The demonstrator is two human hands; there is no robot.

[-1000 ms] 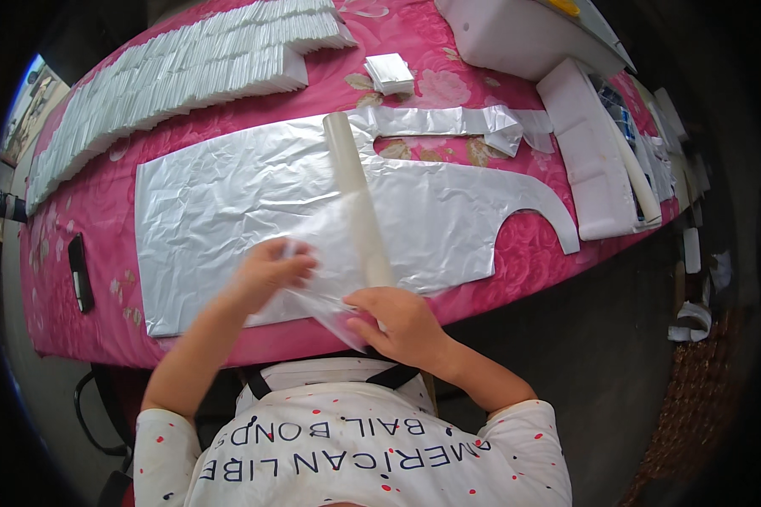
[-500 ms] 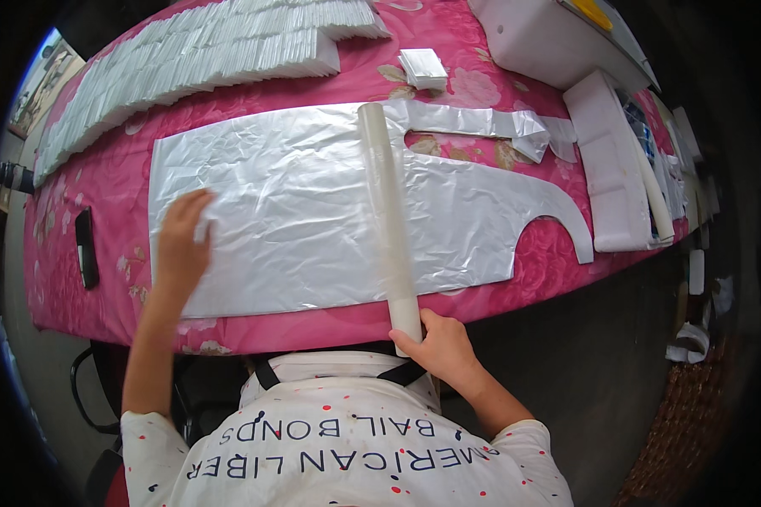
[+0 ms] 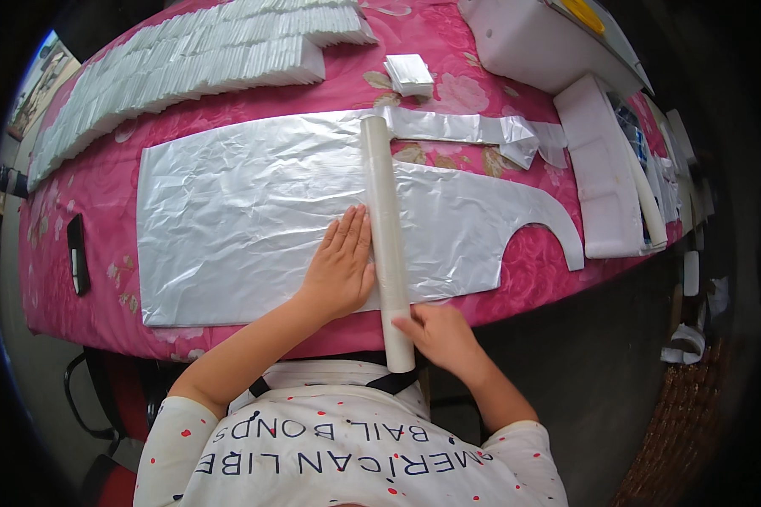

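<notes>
A silvery-white plastic apron (image 3: 228,220) lies spread flat on the table, its neck and tie ends toward the right. Across it, running away from me, rests a long pale tube (image 3: 384,186), its near end jutting past the table edge. My left hand (image 3: 340,264) lies flat on the plastic with fingers stretched out, close against the tube's left side. Near the tube's lower end, my right hand (image 3: 441,338) grips it from the right, thumb on top; the other fingers are partly hidden.
Rows of folded white packets (image 3: 203,63) fill the far left. A small packet stack (image 3: 409,74) sits beyond the apron. White foam boxes (image 3: 600,169) stand at the right, and a black-handled object (image 3: 78,253) lies at the left. The tablecloth (image 3: 550,291) is pink and floral.
My left hand has swept right from the apron's left end to beside the tube. The tube has shifted slightly toward me, my right hand still at its near end.
</notes>
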